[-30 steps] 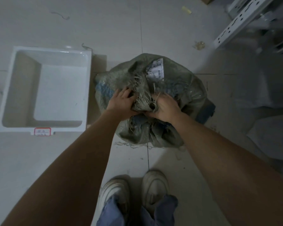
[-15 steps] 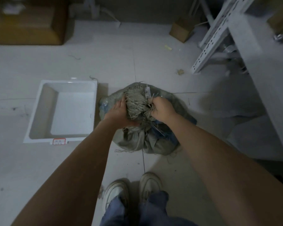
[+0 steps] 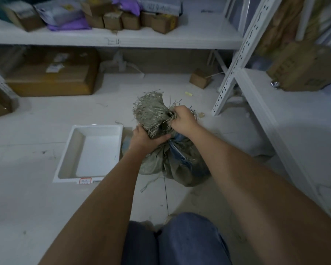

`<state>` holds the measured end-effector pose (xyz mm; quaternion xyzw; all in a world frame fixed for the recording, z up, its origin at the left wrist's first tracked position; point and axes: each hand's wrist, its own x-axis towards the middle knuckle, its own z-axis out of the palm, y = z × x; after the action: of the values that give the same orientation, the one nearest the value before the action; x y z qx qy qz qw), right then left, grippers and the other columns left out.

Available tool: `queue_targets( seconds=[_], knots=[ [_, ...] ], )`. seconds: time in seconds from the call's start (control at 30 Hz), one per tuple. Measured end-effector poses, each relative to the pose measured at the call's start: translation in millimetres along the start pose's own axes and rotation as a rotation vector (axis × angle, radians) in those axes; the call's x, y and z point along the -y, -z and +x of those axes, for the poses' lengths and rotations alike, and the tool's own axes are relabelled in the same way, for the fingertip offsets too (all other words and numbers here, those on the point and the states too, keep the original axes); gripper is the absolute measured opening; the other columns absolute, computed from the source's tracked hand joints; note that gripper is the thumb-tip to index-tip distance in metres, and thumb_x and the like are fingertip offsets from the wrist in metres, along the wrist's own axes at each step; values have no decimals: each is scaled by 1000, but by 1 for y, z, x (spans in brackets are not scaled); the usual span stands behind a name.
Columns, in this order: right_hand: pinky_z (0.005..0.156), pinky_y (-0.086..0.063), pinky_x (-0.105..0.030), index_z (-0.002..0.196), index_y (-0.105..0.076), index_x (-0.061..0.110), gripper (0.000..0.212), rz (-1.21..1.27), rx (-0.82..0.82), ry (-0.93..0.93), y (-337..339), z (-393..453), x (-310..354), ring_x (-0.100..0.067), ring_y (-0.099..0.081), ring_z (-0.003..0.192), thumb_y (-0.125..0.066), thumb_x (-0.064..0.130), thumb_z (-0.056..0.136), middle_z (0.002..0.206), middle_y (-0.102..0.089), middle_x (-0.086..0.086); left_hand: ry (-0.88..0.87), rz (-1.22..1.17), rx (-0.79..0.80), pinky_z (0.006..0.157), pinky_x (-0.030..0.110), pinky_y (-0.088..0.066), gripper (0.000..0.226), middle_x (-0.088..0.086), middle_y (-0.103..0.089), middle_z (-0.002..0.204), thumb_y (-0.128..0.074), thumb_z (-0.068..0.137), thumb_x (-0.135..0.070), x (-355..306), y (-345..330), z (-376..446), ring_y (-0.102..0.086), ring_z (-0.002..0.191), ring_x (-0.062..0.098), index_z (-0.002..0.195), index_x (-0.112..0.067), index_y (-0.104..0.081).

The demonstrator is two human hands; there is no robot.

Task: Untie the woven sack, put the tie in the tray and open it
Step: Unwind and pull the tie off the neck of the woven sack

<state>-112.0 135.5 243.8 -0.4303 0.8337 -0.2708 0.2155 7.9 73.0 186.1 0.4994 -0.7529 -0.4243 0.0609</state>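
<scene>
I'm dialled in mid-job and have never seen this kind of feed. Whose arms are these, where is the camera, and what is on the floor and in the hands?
There is no machine here: a person works with two bare hands, and the single picture comes from a wide-angle camera worn on their head, looking forward and down. That is why both forearms reach in from the bottom edge and the knees in blue trousers show below.

On the pale tiled floor stands a grey-green woven sack, its frayed top bunched together. The left hand has its grip around the sack's neck; the right hand has its grip on the frayed top just above. The tie itself I cannot make out.

To the left of the sack lies a white tray with nothing visible in it. White metal shelves with cardboard boxes stand behind and to the right.
</scene>
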Motion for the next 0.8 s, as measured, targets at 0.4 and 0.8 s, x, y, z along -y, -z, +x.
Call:
queue_targets(
  seconds=[0.4,0.8],
  knots=[
    [91,-46,-34,110,-60,-6,26,932,-244,-259,54,-43,78,-37,-56,111,-48,-1,88,115,-62,-25,-93,-499,-122,83,22,-56,58,-3,-69,107,-79,66,-40,-39,20,-54,-67,98,13,114,-12,-62],
    [81,-54,-32,99,-66,19,20,1108,-176,-174,66,-54,75,-22,-64,96,-53,11,86,101,-69,-3,-224,-357,-57,99,27,-48,79,-5,-62,120,-88,49,-45,-55,52,-73,-59,115,15,117,-19,-56]
  ],
)
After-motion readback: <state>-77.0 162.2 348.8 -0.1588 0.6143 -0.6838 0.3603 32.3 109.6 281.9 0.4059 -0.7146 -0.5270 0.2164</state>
